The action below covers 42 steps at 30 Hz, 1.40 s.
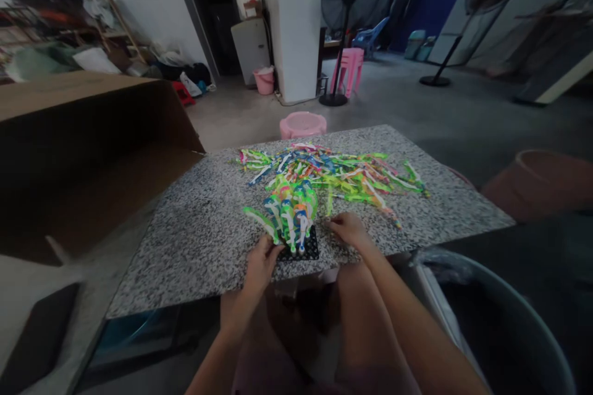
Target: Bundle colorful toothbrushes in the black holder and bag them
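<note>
A black perforated rack (313, 248) lies near the front edge of the speckled table, with several slender plastic sticks (288, 216) in green, white, blue and orange standing in it. At its left front corner, the closed fingers of my left hand (260, 259) pinch the lower end of a green-and-white stick (259, 220), which leans left. To the right of the rack, my right hand (348, 229) is closed at the bottom of a yellow-green stick (330, 200) that points up. A loose heap of similar sticks (343, 173) spreads behind the rack.
An open cardboard box (92, 136) stands left of the granite-like table (194, 228). A large lined bin (500, 302) is by my right leg, and a reddish bucket (542, 182) sits beyond it. A pink stool (302, 124) touches the far side visually.
</note>
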Motion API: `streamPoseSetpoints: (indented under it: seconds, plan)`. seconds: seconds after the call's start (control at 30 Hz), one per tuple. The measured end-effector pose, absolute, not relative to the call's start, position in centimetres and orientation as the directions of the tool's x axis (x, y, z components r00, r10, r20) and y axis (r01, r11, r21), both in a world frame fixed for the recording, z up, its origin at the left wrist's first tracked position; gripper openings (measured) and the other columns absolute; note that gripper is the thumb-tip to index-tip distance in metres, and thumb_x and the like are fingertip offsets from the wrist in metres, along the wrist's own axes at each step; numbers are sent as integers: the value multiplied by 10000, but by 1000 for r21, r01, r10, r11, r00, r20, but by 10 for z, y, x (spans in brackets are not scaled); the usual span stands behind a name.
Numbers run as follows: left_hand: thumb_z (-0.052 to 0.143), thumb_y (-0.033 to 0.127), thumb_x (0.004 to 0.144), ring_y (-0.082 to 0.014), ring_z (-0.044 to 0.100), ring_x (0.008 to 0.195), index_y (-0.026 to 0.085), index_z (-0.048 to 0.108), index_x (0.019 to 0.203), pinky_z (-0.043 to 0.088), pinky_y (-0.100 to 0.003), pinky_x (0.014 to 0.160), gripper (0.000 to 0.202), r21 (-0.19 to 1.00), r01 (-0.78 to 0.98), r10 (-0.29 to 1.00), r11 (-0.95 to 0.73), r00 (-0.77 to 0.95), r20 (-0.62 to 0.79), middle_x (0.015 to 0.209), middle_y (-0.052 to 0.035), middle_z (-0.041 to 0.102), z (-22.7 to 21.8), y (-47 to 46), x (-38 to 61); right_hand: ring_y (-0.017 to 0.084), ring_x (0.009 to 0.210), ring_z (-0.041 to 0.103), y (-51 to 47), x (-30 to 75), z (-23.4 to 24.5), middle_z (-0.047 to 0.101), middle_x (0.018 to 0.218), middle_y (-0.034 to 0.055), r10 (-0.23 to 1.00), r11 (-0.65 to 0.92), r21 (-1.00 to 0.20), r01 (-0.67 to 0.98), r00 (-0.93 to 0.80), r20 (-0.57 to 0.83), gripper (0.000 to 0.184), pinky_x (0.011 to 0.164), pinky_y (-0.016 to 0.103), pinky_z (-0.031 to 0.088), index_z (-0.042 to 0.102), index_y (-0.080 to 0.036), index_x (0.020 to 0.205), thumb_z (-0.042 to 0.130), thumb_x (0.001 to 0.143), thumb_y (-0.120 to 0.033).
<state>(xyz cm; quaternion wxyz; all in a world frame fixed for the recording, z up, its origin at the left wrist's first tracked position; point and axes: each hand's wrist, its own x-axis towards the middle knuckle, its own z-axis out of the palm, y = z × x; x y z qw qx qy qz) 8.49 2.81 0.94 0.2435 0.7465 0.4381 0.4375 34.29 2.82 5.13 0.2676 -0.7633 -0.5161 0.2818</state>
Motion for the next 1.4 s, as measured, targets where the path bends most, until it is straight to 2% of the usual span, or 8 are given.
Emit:
streamPoseSetpoints:
  seconds: [0.1, 0.17, 0.3, 0.43, 0.6, 0.73, 1.0, 1.4]
  plan:
    - [548, 364, 873, -122, 584, 639, 212, 493, 817, 449, -210, 610, 171, 773, 405, 872, -489, 246, 423, 702, 24, 600, 10, 29, 85, 111, 389, 487, -2, 339, 40, 573, 526, -51, 964, -247, -923, 296, 173, -202, 145, 386, 217, 347, 543, -219, 827, 557, 787, -358]
    - [558, 346, 873, -126, 584, 631, 213, 496, 798, 442, -215, 607, 165, 745, 431, 861, -509, 249, 444, 696, 22, 605, 7, 27, 87, 106, 394, 478, -17, 333, 30, 563, 541, -67, 973, -209, -976, 55, 109, -203, 233, 376, 215, 363, 510, -230, 878, 597, 737, -394]
    - [541, 259, 881, -153, 617, 696, 215, 514, 854, 456, -246, 653, 59, 657, 538, 846, -528, 261, 466, 760, -7, 640, 1, 22, 93, 125, 453, 543, -25, 319, 19, 560, 557, -68, 967, -234, -972, -36, 98, -236, 315, 450, 246, 466, 510, -240, 923, 661, 672, -358]
    - [518, 216, 885, -197, 625, 774, 208, 534, 882, 482, -298, 701, 18, 559, 631, 829, -537, 274, 487, 812, -46, 645, 0, 20, 97, 113, 455, 540, -22, 308, 22, 563, 573, -53, 968, -228, -974, 14, 114, -225, 200, 467, 247, 482, 512, -230, 763, 648, 636, -304]
    - [486, 213, 897, -215, 616, 823, 192, 556, 943, 501, -332, 735, 87, 510, 646, 789, -568, 249, 562, 858, -73, 632, -3, 20, 99, 134, 517, 565, -18, 290, 25, 582, 632, -38, 969, -2, -1000, 16, 247, 2, 199, 527, 282, 522, 505, -228, 764, 570, 722, -411]
    - [480, 213, 896, -213, 629, 796, 192, 561, 1004, 509, -334, 724, 136, 528, 631, 791, -569, 246, 560, 856, -68, 647, -8, 20, 100, 163, 621, 611, -18, 277, 21, 623, 680, -9, 921, 111, -954, 278, 332, 204, 182, 617, 292, 517, 498, -228, 773, 552, 755, -401]
    - [477, 242, 911, -217, 640, 847, 193, 558, 1020, 514, -347, 765, 145, 556, 614, 802, -561, 237, 547, 905, -75, 663, -12, 21, 99, 188, 678, 658, -13, 265, 34, 696, 708, 16, 917, -117, -659, 743, 335, 215, 102, 627, 247, 429, 572, -215, 819, 586, 717, -211]
    - [461, 283, 925, -224, 657, 827, 200, 556, 1023, 524, -350, 740, 160, 564, 598, 792, -570, 219, 569, 886, -76, 667, -15, 22, 98, 193, 691, 680, -19, 260, 11, 712, 732, 16, 870, -39, -674, 738, 357, 340, 73, 650, 255, 456, 576, -223, 828, 574, 759, -246]
